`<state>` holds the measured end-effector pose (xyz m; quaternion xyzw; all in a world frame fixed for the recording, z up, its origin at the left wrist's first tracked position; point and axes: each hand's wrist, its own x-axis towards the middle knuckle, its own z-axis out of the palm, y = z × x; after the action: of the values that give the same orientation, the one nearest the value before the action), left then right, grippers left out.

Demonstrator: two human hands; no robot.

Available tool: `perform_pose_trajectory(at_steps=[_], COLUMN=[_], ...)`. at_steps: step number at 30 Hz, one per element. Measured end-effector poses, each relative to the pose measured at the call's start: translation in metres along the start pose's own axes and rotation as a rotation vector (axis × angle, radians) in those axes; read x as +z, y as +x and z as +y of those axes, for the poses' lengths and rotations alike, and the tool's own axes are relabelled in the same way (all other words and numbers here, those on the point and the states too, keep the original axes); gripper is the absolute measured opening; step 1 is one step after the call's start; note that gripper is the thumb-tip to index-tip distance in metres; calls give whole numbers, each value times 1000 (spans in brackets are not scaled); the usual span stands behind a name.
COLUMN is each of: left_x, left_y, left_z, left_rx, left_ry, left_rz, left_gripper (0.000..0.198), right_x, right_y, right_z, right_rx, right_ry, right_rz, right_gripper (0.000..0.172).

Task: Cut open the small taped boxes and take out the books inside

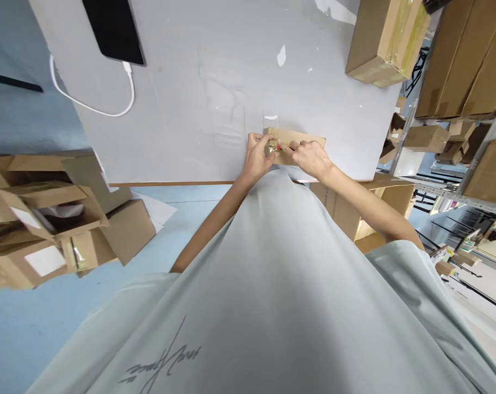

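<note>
A small flat cardboard box [303, 138] lies at the near edge of the white table [215, 93]. My left hand [256, 156] is closed on a small shiny gold-coloured object [272, 146] at the box's left end. My right hand [310, 157] rests on the box's near side, its fingers pinched toward the same shiny object. I cannot make out what the object is. Both forearms reach forward over my pale green shirt.
A black tablet [113, 30] with a white cable [92, 104] lies at the table's far left. A large taped carton [385, 41] sits at the far right. Open cardboard boxes [46, 219] are piled on the blue floor at left; shelves of cartons [465, 60] stand at right.
</note>
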<state>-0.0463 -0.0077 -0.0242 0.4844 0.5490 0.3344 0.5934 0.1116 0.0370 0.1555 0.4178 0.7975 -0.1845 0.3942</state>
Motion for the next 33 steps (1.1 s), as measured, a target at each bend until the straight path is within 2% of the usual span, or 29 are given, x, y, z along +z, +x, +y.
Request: perform_pose_trajectory(at_steps=[4, 9, 12, 16, 20, 23, 25, 27, 29, 31, 33], left_x=[0, -1, 0, 1, -3, -3, 1, 4, 7, 7, 7], left_y=[2, 5, 6, 6, 6, 3, 0, -2, -3, -2, 3], left_z=[0, -3, -6, -12, -18, -20, -19, -13, -4, 9, 24], left_rx=[-11, -45, -34, -10, -20, -47, -54, -35, 14, 81, 146], left_ry=[30, 8, 37, 144, 203, 222, 248, 302, 396, 516, 630], left_rz=[-15, 7, 16, 21, 67, 81, 78, 80, 90, 81, 19], left_gripper=[47, 46, 45, 47, 50, 52, 52, 51, 56, 69, 78], right_x=[0, 20, 38, 66, 102, 131, 148, 162, 173, 182, 190], right_y=[0, -14, -37, -75, -109, -121, -117, -100, -74, -45, -19], right_z=[4, 28, 56, 99, 141, 161, 163, 154, 138, 117, 98], right_rx=[-12, 57, 132, 201, 390, 533, 588, 579, 543, 514, 503], right_ry=[2, -20, -44, -51, -22, 103, 226, 368, 514, 658, 794], right_rz=[3, -42, -101, -98, -137, -66, 49, 158, 263, 359, 446], right_gripper=[64, 61, 64, 67, 61, 60, 63, 63, 61, 59, 58])
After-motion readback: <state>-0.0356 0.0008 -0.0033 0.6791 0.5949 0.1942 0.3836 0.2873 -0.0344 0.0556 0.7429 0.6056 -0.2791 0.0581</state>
